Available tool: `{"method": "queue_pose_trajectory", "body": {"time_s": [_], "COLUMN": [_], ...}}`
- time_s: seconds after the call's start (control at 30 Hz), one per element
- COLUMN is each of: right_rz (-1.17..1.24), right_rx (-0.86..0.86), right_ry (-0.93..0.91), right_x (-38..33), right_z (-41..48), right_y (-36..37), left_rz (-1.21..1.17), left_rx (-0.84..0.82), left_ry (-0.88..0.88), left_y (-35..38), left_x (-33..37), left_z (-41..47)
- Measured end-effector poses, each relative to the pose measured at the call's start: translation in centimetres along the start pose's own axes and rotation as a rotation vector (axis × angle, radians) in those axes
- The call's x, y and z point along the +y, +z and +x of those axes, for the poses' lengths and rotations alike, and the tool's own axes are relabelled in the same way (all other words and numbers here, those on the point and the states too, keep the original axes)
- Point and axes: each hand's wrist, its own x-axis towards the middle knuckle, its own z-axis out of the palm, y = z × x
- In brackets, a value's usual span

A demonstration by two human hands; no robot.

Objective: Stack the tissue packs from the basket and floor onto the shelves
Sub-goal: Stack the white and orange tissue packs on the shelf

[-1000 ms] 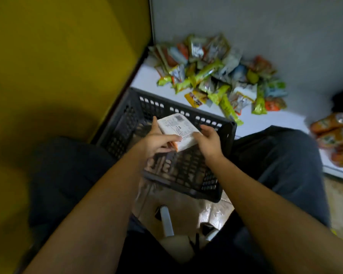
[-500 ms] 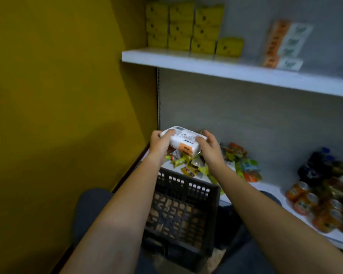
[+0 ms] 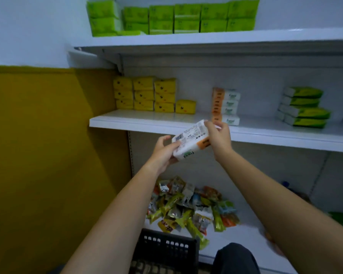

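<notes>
A white and orange tissue pack [image 3: 190, 141] is held tilted between both hands, just below the front edge of the middle shelf [image 3: 147, 121]. My left hand [image 3: 163, 153] grips its lower left end; my right hand [image 3: 218, 137] grips its upper right end. On the shelf right behind stands a stack of matching white and orange packs [image 3: 225, 105]. The black basket [image 3: 166, 252] shows at the bottom, its inside mostly hidden.
Yellow packs [image 3: 147, 94] are stacked at the shelf's left, green-and-white packs [image 3: 303, 106] at its right, lime green packs [image 3: 174, 16] on the top shelf. Several snack packets [image 3: 190, 210] lie on the bottom shelf. A yellow wall [image 3: 38, 155] stands left.
Both hands have lifted the tissue pack from over the basket up to the middle shelf's edge, and the view has tilted upward, showing the top shelf.
</notes>
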Motion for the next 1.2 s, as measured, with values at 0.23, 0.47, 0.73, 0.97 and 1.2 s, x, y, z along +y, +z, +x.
{"method": "queue_pose_trajectory", "body": {"time_s": [0.23,0.47,0.73,0.97,1.2], "right_rz": [0.126,-0.112,-0.348,-0.280,-0.294], "right_rx": [-0.236,-0.225,-0.171,0.041,0.072], "right_ry": [-0.062,-0.307,-0.409,-0.254,-0.207], "right_x": [-1.4,-1.0,-0.8,0.7,3.5], "right_z": [2.6,6.8,12.9,17.7,21.1], "right_y": [-1.6,-3.4,-6.1,-9.1,-9.2], "left_rz": [0.044,0.313,0.190,0.239,0.334], "left_rx": [0.044,-0.156,-0.189,-0.088,-0.107], "left_ry": [0.092,0.100,0.115,0.278,0.282], "left_y": [5.7,11.2,14.6,17.2,18.0], "left_x": [3.8,6.9,7.8,6.2,1.6], "left_z": [3.6,7.0,13.0,18.1,22.1]}}
